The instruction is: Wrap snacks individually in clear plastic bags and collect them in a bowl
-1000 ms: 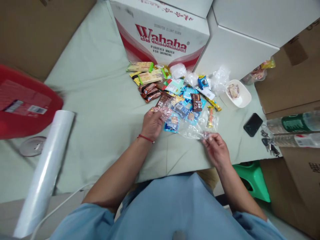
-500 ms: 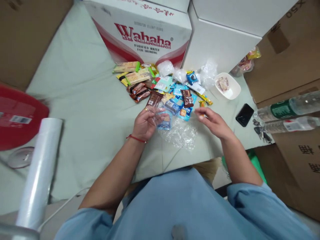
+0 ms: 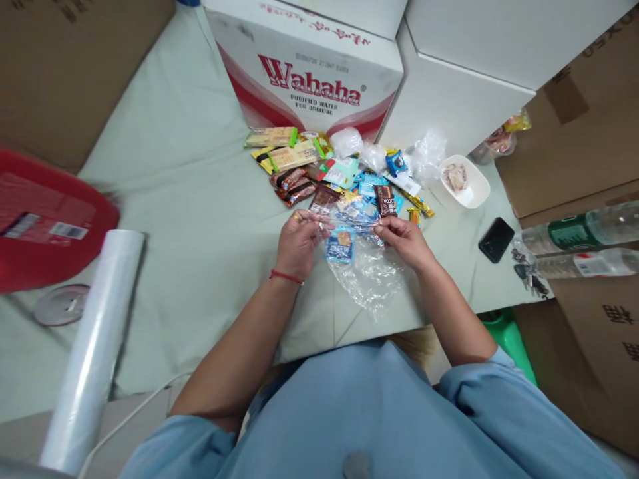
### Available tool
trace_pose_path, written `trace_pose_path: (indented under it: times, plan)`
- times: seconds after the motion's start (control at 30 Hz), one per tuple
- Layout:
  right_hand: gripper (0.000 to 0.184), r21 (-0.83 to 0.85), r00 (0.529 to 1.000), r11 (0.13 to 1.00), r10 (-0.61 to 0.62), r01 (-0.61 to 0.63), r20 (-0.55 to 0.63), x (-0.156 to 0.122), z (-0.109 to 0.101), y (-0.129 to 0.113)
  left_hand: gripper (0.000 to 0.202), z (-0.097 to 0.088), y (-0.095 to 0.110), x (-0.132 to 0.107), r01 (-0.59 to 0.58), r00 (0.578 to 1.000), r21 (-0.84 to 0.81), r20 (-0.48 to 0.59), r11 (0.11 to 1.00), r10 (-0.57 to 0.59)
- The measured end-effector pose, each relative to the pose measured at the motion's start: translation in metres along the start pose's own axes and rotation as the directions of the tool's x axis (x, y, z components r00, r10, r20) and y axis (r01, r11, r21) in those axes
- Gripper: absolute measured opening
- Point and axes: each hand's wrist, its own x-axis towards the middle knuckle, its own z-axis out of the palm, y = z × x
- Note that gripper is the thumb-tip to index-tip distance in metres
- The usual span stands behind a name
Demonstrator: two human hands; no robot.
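Between my two hands a clear plastic bag [image 3: 372, 283] is stretched by its upper edge, its crumpled lower part lying on the cloth. My left hand [image 3: 298, 243] pinches one end of that edge, and my right hand [image 3: 402, 241] pinches the other. A blue snack packet [image 3: 340, 245] shows at the bag, near my left fingers; whether it lies inside or behind the film I cannot tell. Just beyond my hands is a pile of wrapped snacks, with a brown cocoa packet [image 3: 385, 199], a dark brown packet [image 3: 324, 198] and pale wafer packs [image 3: 295, 155].
A Wahaha water carton [image 3: 312, 80] stands behind the pile. To the right are a white bowl [image 3: 476, 189], a black phone [image 3: 496, 239], keys [image 3: 530, 279] and plastic bottles [image 3: 589, 229]. At left lie a film roll [image 3: 94, 346] and a red container [image 3: 50, 226].
My right hand has moved left and closed on the bag's edge, which is now pulled taut between both hands. The whole view has shifted slightly.
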Motion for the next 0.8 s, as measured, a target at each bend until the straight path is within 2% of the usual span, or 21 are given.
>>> trace_pose_path:
  times: [0.07, 0.1, 0.2, 0.27, 0.3, 0.37, 0.47, 0.63, 0.7, 0.8]
  plan:
    - [0.034, -0.001, 0.998, 1.000, 0.015, -0.015, -0.057, -0.004, 0.003, 0.001, 0.033, 0.001, -0.004, -0.001, -0.116, 0.988, 0.144, -0.084, 0.983, 0.129]
    - [0.033, -0.007, 0.997, 1.000, 0.015, -0.016, -0.080, -0.006, 0.005, 0.002, 0.036, 0.002, -0.005, -0.003, -0.188, 0.968, 0.242, -0.121, 0.952, 0.222]
    - [0.034, -0.042, 0.991, 0.999, -0.013, 0.008, -0.131, -0.013, 0.011, 0.003, 0.035, 0.007, -0.005, -0.015, -0.364, 0.845, 0.544, -0.148, 0.756, 0.513]
    - [0.037, -0.069, 0.989, 0.997, -0.038, 0.028, -0.144, -0.019, 0.014, 0.003, 0.026, 0.012, -0.003, -0.026, -0.414, 0.778, 0.631, -0.128, 0.656, 0.614]
    - [0.038, -0.080, 0.988, 0.996, -0.053, 0.041, -0.146, -0.022, 0.015, 0.002, 0.022, 0.016, -0.002, -0.032, -0.424, 0.768, 0.636, -0.124, 0.644, 0.629]
    - [0.039, -0.095, 0.985, 0.993, -0.087, 0.073, -0.150, -0.028, 0.017, -0.002, 0.017, 0.023, -0.001, -0.044, -0.422, 0.777, 0.619, -0.130, 0.663, 0.616]
    - [0.039, -0.121, 0.979, 0.987, -0.125, 0.106, -0.159, -0.038, 0.018, -0.008, 0.021, 0.030, 0.000, -0.058, -0.403, 0.784, 0.607, -0.158, 0.685, 0.600]
    - [0.040, -0.149, 0.976, 0.982, -0.139, 0.115, -0.165, -0.047, 0.019, -0.011, 0.022, 0.032, -0.001, -0.068, -0.381, 0.779, 0.610, -0.193, 0.695, 0.596]
    - [0.042, -0.136, 0.977, 0.984, -0.135, 0.113, -0.165, -0.050, 0.020, -0.011, 0.029, 0.030, -0.001, -0.071, -0.378, 0.760, 0.611, -0.224, 0.696, 0.609]
    - [0.043, -0.110, 0.974, 0.986, -0.142, 0.124, -0.175, -0.055, 0.021, -0.011, 0.043, 0.027, 0.001, -0.079, -0.384, 0.700, 0.627, -0.282, 0.678, 0.657]
